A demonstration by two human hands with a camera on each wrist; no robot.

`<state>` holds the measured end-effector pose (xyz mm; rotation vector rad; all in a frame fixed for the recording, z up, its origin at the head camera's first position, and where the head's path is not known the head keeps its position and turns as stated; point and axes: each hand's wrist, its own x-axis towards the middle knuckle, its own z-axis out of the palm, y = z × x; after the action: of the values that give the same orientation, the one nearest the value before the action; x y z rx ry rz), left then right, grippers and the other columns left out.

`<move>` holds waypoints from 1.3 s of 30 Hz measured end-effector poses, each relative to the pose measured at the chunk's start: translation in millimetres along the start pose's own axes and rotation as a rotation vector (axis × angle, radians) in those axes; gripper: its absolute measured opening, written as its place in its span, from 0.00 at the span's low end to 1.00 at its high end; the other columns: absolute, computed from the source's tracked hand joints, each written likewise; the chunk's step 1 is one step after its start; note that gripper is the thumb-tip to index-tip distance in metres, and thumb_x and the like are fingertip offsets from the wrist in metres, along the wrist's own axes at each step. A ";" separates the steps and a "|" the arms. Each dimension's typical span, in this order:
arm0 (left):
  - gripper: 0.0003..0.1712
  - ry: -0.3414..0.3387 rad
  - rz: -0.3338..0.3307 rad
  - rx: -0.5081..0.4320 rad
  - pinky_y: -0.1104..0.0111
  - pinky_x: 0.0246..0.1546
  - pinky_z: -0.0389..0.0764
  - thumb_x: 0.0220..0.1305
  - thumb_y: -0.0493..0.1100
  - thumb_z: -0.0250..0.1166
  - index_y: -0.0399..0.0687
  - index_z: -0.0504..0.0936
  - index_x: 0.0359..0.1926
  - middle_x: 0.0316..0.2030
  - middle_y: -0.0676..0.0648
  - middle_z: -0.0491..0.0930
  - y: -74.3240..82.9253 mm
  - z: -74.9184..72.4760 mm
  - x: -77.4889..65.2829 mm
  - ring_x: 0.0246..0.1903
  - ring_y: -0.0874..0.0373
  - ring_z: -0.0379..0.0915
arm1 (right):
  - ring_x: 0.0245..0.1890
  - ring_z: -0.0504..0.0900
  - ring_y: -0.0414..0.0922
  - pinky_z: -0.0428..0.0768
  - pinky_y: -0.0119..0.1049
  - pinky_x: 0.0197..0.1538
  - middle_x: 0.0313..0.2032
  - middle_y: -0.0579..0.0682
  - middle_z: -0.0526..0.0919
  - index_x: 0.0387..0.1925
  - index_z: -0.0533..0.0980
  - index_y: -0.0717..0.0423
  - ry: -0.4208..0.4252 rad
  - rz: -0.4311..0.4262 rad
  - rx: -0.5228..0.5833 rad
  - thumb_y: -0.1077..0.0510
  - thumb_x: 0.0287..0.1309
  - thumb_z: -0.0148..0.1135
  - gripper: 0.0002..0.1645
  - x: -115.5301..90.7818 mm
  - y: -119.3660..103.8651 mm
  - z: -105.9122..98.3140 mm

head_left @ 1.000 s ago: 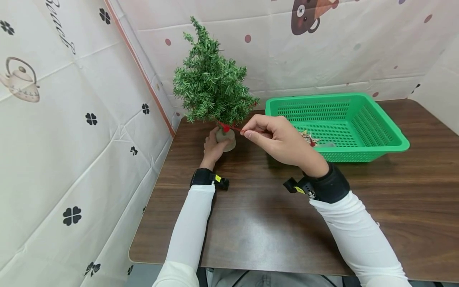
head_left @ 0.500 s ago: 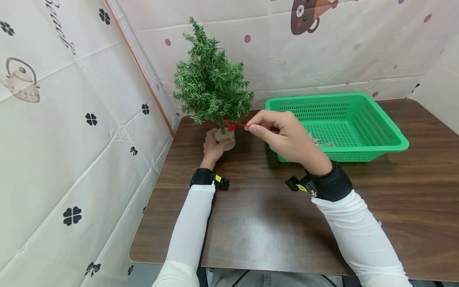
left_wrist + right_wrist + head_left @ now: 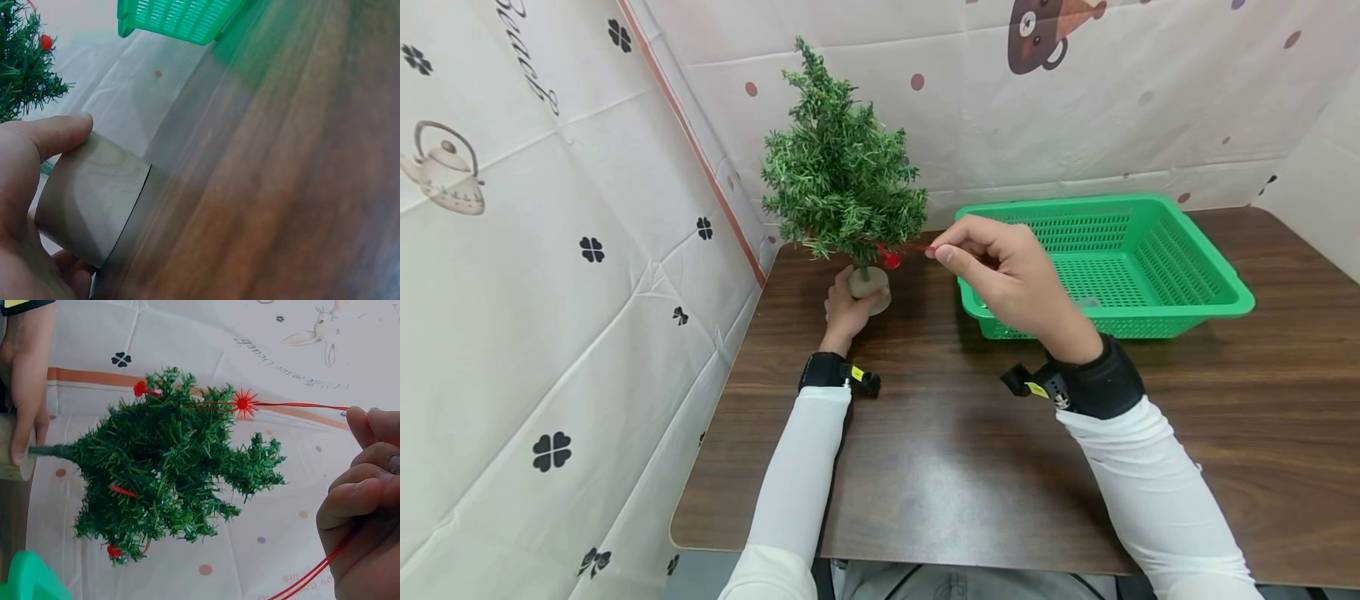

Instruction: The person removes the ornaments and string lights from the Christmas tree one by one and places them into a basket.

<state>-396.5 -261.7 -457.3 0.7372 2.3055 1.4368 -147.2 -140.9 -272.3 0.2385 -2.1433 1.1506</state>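
Note:
A small artificial Christmas tree (image 3: 846, 175) stands at the back left, its round wooden base (image 3: 94, 194) held between thumb and fingers of my left hand (image 3: 847, 315). My right hand (image 3: 1011, 279), right of the tree, pinches a thin red cord (image 3: 300, 405) between thumb and forefinger. The cord runs taut to the branches through a red starburst piece (image 3: 243, 404). Its loose doubled end hangs below the curled fingers in the right wrist view. Small red pieces (image 3: 140, 389) show among the branches there. A red piece (image 3: 892, 260) hangs near the lowest branches in the head view.
A green plastic basket (image 3: 1150, 325) stands right of the tree, partly behind my right hand, with a small clear item (image 3: 1088, 302) inside. The brown wooden table (image 3: 925, 483) meets printed white cloth (image 3: 1000, 125) at the back and left.
My right hand has moved right and slightly up, drawing the cord and the red piece by the lower branches rightward. The tree has shifted slightly, while my left hand stays on its base.

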 end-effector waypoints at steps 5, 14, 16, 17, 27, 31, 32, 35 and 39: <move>0.50 0.024 -0.011 -0.020 0.40 0.71 0.59 0.61 0.61 0.72 0.56 0.57 0.77 0.73 0.37 0.58 -1.0 1.0 -0.3 0.73 0.35 0.49 | 0.12 0.56 0.39 0.53 0.35 0.20 0.13 0.44 0.62 0.42 0.84 0.58 0.055 -0.002 -0.024 0.66 0.72 0.58 0.09 0.7 2.0 -5.4; 0.52 0.011 -0.011 0.001 0.37 0.73 0.53 0.61 0.62 0.71 0.59 0.54 0.79 0.75 0.37 0.56 -2.6 0.6 1.8 0.75 0.34 0.45 | 0.13 0.55 0.39 0.52 0.35 0.22 0.13 0.43 0.59 0.41 0.84 0.59 0.137 0.026 -0.096 0.65 0.71 0.59 0.08 1.4 4.5 -16.3; 0.52 -0.003 -0.012 -0.002 0.36 0.73 0.51 0.62 0.61 0.70 0.60 0.54 0.80 0.75 0.37 0.55 -2.3 -0.3 1.5 0.76 0.34 0.42 | 0.14 0.55 0.39 0.52 0.35 0.23 0.14 0.44 0.59 0.41 0.84 0.59 0.146 0.030 -0.109 0.64 0.71 0.60 0.08 1.4 5.1 -17.1; 0.51 -0.010 -0.015 -0.006 0.35 0.73 0.50 0.62 0.61 0.69 0.61 0.54 0.80 0.75 0.37 0.55 -2.0 -0.8 1.1 0.76 0.34 0.41 | 0.14 0.55 0.40 0.52 0.35 0.23 0.14 0.44 0.59 0.41 0.84 0.59 0.151 0.028 -0.114 0.64 0.71 0.60 0.08 1.6 5.0 -17.6; 0.47 -0.031 -0.015 -0.013 0.34 0.76 0.41 0.66 0.59 0.63 0.58 0.53 0.80 0.78 0.38 0.50 -0.2 -1.3 0.0 0.78 0.34 0.36 | 0.15 0.56 0.39 0.52 0.34 0.22 0.15 0.42 0.67 0.44 0.86 0.62 0.245 0.042 -0.153 0.63 0.70 0.62 0.09 2.5 14.4 -22.6; 0.47 -0.035 -0.022 -0.011 0.34 0.75 0.41 0.66 0.59 0.63 0.59 0.53 0.81 0.78 0.38 0.50 0.4 -1.7 0.4 0.78 0.34 0.35 | 0.16 0.57 0.39 0.54 0.33 0.23 0.17 0.42 0.70 0.44 0.86 0.63 0.267 0.032 -0.156 0.64 0.69 0.62 0.09 2.9 15.9 -23.6; 0.47 -0.037 -0.025 -0.009 0.34 0.75 0.41 0.66 0.59 0.63 0.60 0.52 0.81 0.78 0.38 0.50 0.5 -1.9 0.7 0.78 0.34 0.35 | 0.16 0.57 0.39 0.54 0.33 0.23 0.17 0.42 0.71 0.44 0.86 0.63 0.270 0.029 -0.153 0.64 0.69 0.62 0.09 2.9 15.7 -23.8; 0.48 -0.038 -0.033 -0.010 0.35 0.76 0.42 0.66 0.59 0.65 0.61 0.53 0.80 0.78 0.39 0.50 1.2 -2.4 1.0 0.79 0.34 0.36 | 0.15 0.56 0.39 0.54 0.34 0.23 0.17 0.42 0.70 0.44 0.86 0.63 0.276 0.011 -0.142 0.64 0.69 0.62 0.09 3.0 14.9 -24.4; 0.47 -0.022 -0.033 -0.022 0.35 0.75 0.43 0.65 0.58 0.67 0.58 0.56 0.79 0.77 0.39 0.53 1.7 -2.2 1.3 0.78 0.34 0.38 | 0.15 0.56 0.39 0.53 0.34 0.22 0.16 0.41 0.69 0.43 0.86 0.62 0.293 -0.029 -0.136 0.64 0.69 0.62 0.08 3.5 14.7 -25.7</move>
<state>-398.2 -261.9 -454.8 0.7011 2.2712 1.4305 -144.1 -111.3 -270.3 0.0364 -1.9407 0.9536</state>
